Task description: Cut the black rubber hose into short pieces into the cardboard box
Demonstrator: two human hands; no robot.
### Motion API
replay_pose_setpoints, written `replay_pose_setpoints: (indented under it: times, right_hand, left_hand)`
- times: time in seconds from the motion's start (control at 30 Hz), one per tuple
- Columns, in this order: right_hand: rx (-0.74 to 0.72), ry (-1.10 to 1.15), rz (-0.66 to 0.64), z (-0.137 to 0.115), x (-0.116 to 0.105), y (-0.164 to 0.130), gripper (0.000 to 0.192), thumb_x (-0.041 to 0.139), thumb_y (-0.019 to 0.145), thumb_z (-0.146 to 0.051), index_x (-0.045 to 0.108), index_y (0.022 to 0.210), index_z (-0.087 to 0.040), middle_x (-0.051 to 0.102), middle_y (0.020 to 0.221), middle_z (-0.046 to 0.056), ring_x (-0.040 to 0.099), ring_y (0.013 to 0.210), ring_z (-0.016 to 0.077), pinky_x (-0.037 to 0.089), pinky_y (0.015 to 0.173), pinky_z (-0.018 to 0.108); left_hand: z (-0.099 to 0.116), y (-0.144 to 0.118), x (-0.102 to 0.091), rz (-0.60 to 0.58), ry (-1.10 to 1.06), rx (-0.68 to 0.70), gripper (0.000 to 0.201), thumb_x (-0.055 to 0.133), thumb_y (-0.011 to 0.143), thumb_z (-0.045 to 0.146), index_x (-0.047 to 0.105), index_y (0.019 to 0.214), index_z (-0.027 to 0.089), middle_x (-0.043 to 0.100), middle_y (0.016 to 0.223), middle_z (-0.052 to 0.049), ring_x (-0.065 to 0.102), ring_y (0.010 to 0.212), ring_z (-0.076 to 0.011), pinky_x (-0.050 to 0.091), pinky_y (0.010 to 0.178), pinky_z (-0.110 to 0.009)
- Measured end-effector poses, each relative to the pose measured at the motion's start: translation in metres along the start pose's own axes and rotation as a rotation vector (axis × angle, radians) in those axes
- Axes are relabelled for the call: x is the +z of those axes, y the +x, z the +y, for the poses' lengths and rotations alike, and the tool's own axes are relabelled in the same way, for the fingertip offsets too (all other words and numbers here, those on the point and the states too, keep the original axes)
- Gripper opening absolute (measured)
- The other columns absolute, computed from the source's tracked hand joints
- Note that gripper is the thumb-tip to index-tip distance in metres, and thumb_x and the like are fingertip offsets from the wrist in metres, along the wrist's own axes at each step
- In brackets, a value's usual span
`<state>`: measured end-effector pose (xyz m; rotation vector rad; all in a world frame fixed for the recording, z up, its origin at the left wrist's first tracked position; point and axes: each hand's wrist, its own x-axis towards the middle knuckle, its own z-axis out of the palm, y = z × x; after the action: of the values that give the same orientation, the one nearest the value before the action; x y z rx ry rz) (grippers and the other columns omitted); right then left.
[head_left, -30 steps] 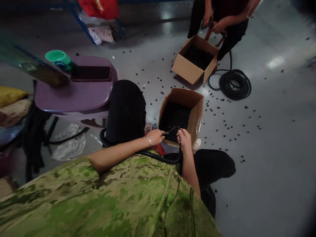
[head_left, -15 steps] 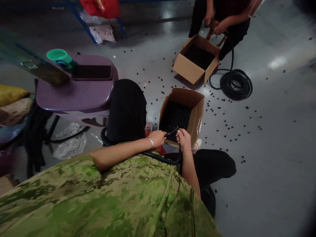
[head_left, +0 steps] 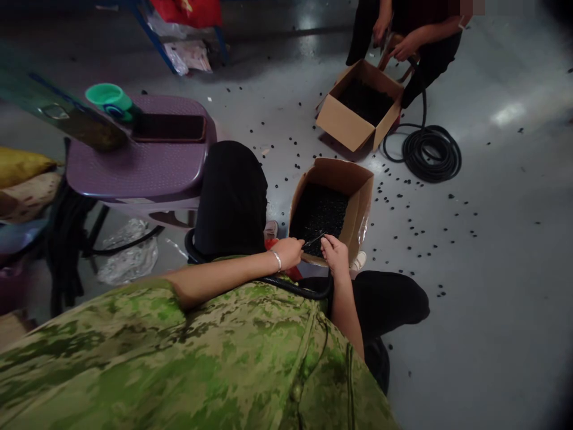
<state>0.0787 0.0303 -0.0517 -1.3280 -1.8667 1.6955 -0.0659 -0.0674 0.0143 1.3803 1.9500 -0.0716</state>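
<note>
My left hand [head_left: 289,252], with a bracelet at the wrist, is closed on a thin, dark, shiny blade-like tool [head_left: 313,240]. Its far end points to my right fingers; the exact kind is too small to tell. My right hand [head_left: 335,254] is closed on a black ribbed hose [head_left: 295,289] that loops over my lap and rises into the fist. The hose's tip is hidden by the fingers. Both hands are above the near edge of a cardboard box [head_left: 364,206], which holds many small black pieces [head_left: 320,209].
Another person's hands [head_left: 405,46] work over a second cardboard box [head_left: 342,125] beside a coiled black hose [head_left: 432,154]. Small black rings lie scattered on the floor [head_left: 487,334]. On the left, a purple stool [head_left: 156,170] carries a phone [head_left: 172,128], a green cup [head_left: 107,98] and a bottle [head_left: 85,128].
The whole view has shifted slightly. The tool's far end now lies lower and close against my right fingers; both hands keep their grip.
</note>
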Motion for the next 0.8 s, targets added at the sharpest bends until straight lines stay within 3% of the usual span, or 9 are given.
replay_pose_setpoints:
  times: [0.17, 0.47, 0.8]
  right_hand:
    - [-0.053, -0.089, -0.02, 0.006, -0.001, -0.001, 0.041, 0.056, 0.08, -0.051, 0.071, 0.099, -0.017, 0.061, 0.063, 0.001, 0.054, 0.056, 0.014, 0.04, 0.051, 0.022]
    - [-0.185, -0.208, -0.102, -0.006, 0.001, -0.006, 0.037, 0.051, 0.085, -0.047, 0.072, 0.091, -0.017, 0.061, 0.063, 0.001, 0.054, 0.06, 0.0162, 0.041, 0.058, 0.024]
    - [-0.179, -0.185, -0.146, -0.007, 0.004, -0.007, 0.035, 0.049, 0.086, -0.047, 0.067, 0.077, -0.018, 0.057, 0.06, 0.0, 0.051, 0.057, 0.0153, 0.038, 0.057, 0.025]
  left_hand:
    - [0.0, -0.001, 0.0, -0.012, -0.015, -0.012, 0.032, 0.045, 0.09, 0.023, 0.063, 0.115, 0.013, 0.07, 0.103, -0.017, 0.066, 0.099, -0.0273, 0.049, 0.086, -0.034]
    - [-0.002, -0.004, -0.001, -0.046, -0.016, -0.031, 0.033, 0.046, 0.089, 0.021, 0.064, 0.116, 0.012, 0.07, 0.106, -0.018, 0.066, 0.101, -0.0295, 0.05, 0.086, -0.036]
    - [-0.005, -0.002, 0.009, -0.046, -0.031, -0.063, 0.031, 0.045, 0.089, 0.023, 0.065, 0.109, 0.011, 0.07, 0.102, -0.018, 0.067, 0.099, -0.0286, 0.051, 0.084, -0.034]
